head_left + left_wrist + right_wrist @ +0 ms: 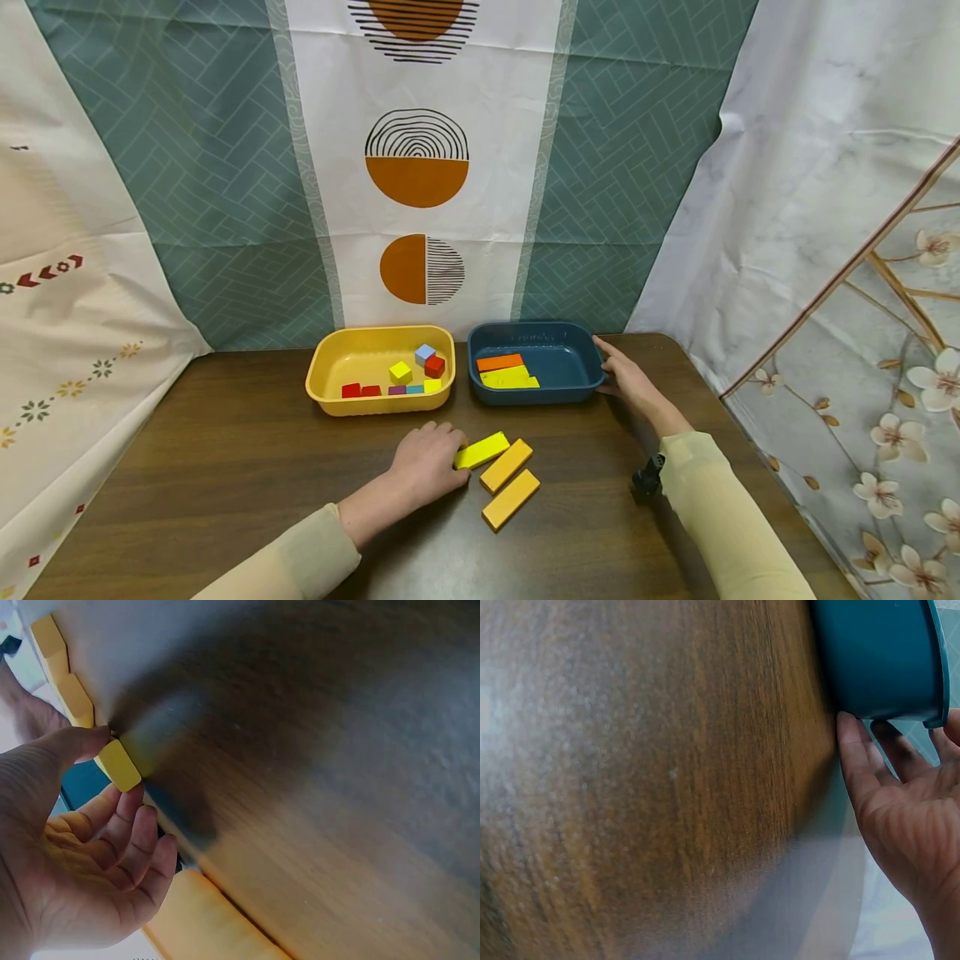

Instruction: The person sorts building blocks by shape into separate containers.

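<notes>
My left hand (425, 468) pinches the near end of a bright yellow block (482, 451) lying on the table, thumb on one side and fingertips on the other, as the left wrist view shows. Beside it lie two orange-yellow blocks (507, 466), roughly parallel. At the right end of the dark blue bin (534, 398), my right hand (633, 385) rests its extended fingertips against the outer wall. In the right wrist view those fingers (853, 754) reach the bin's lower side. Inside the bin are an orange block (500, 362) and yellow blocks (510, 377), on its left side.
To the left of the blue bin stands a yellow bin (380, 407) with several small coloured cubes (401, 372). Both bins sit at the back of the brown wooden table (247, 467), near a hanging patterned cloth (480, 208). A small black object (647, 478) is at the right wrist.
</notes>
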A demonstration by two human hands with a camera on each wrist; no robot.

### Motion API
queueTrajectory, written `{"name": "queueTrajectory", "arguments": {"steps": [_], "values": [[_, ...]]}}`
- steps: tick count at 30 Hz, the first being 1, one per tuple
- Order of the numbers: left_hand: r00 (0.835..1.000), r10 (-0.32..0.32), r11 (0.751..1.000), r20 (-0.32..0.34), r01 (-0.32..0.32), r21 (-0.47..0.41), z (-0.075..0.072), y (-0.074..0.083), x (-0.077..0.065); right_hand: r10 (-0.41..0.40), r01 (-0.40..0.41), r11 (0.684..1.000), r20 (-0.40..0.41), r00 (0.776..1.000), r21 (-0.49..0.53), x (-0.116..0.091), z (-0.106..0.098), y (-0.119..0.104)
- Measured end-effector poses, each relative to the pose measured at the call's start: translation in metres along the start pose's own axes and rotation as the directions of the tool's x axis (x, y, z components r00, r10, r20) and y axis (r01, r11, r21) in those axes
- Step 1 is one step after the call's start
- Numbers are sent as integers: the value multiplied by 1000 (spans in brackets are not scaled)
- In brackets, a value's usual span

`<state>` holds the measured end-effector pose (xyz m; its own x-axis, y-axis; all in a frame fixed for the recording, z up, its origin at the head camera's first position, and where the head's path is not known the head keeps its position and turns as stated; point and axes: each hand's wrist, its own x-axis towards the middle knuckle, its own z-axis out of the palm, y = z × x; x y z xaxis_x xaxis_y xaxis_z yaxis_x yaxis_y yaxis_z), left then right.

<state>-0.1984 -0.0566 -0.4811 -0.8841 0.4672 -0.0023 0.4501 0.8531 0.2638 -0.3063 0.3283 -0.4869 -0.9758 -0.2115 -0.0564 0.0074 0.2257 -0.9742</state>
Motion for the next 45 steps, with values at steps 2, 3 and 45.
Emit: {"name": "queueTrajectory", "arguments": {"steps": [2,3,45], "values": [[1000,5,1000,-13,-4,6,-1,-1,0,1,-1,1000,0,1000,0,0,0,0],[1000,7,1000,-20,-7,8,-2,-2,1,-1,1,1000,2,1000,-3,0,0,0],[942,124,992,-311,-127,12,-74,27,21,16,-16,1000,-5,1000,2,1,0,1]]}}
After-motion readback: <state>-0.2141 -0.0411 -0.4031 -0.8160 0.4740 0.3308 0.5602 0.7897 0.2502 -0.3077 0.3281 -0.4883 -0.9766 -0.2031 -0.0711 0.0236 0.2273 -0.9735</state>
